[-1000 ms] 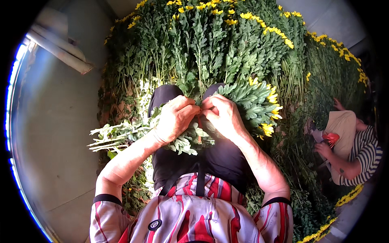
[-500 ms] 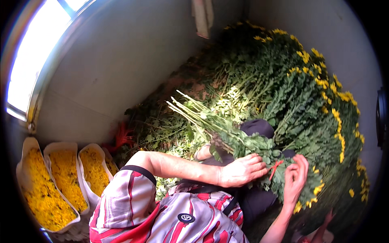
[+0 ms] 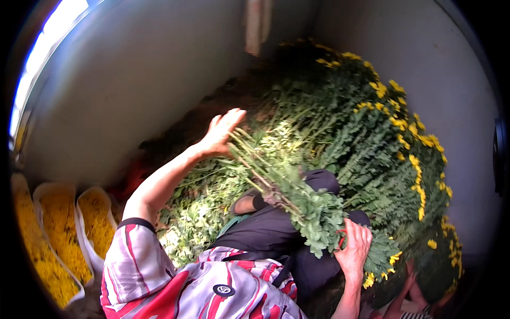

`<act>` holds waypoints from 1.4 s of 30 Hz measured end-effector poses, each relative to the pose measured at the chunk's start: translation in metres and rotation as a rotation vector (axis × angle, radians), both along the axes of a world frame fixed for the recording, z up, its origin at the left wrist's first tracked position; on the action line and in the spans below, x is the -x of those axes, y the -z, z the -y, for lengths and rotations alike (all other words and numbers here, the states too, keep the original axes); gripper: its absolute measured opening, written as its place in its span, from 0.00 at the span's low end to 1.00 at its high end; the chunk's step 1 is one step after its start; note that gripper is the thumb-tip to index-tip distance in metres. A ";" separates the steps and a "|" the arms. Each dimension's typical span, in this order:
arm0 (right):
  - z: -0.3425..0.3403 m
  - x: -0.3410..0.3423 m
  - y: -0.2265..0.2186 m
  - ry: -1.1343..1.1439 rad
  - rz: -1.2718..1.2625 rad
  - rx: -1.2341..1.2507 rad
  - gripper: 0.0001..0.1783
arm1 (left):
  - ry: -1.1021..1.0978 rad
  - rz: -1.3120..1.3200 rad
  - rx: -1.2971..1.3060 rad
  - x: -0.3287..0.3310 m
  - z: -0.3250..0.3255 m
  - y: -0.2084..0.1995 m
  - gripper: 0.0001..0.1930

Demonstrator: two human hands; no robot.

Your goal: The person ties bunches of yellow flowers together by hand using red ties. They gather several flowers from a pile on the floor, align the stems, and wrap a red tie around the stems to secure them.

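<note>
A bunch of yellow chrysanthemums [image 3: 319, 215] lies slantwise over my lap, cut stem ends to the upper left and blooms to the lower right. My right hand [image 3: 355, 249] grips it near the flower heads, beside a red tie [image 3: 341, 239]. At the other end my left hand [image 3: 222, 134] is open, fingers stretched out flat, its palm side against or close by the stem ends. Whether the palm touches them I cannot tell. Part of the red tie is hidden by my right fingers.
A large heap of leafy chrysanthemum stems [image 3: 345, 122] with yellow blooms lies along the right wall. Loose leaves [image 3: 191, 228] cover the floor by my legs. White-wrapped bundles of yellow flowers [image 3: 62, 228] stand at the left. Another person's arm [image 3: 404, 287] shows at the lower right.
My left hand has left the middle of the bunch and moved up and left to the stem ends, opening. My right hand has closed on the bunch by the red tie. The view has shifted slightly.
</note>
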State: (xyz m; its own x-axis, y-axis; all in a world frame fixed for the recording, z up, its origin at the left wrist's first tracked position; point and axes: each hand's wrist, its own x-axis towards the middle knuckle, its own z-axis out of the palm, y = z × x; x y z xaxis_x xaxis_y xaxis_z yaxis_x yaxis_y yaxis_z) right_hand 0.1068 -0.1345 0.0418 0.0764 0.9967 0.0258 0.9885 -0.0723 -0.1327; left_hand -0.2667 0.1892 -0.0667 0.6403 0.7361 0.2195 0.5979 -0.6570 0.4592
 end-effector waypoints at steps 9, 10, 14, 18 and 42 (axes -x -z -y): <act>0.009 -0.034 0.013 -0.007 -0.090 -0.197 0.37 | -0.271 0.426 0.747 0.093 -0.013 0.156 0.16; 0.012 -0.030 0.015 0.035 -0.097 -0.140 0.40 | -0.358 0.564 0.868 0.082 -0.004 0.161 0.15; 0.030 -0.023 0.053 0.102 0.047 -0.272 0.35 | -0.497 0.608 0.997 0.004 0.040 0.133 0.15; 0.031 -0.011 0.048 0.176 0.087 -0.336 0.23 | -0.311 0.412 1.003 -0.081 0.049 0.100 0.15; 0.580 0.005 -0.015 1.656 0.531 0.769 0.18 | 0.234 0.064 0.895 -0.291 0.092 0.044 0.22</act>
State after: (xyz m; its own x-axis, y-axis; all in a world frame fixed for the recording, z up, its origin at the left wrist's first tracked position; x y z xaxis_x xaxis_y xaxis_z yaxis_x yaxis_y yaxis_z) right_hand 0.1015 -0.7140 0.0565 0.9670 -0.2543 0.0133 -0.2043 -0.7436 0.6367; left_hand 0.0243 0.0973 -0.1105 0.8005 0.5016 -0.3280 0.4503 -0.1423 0.8815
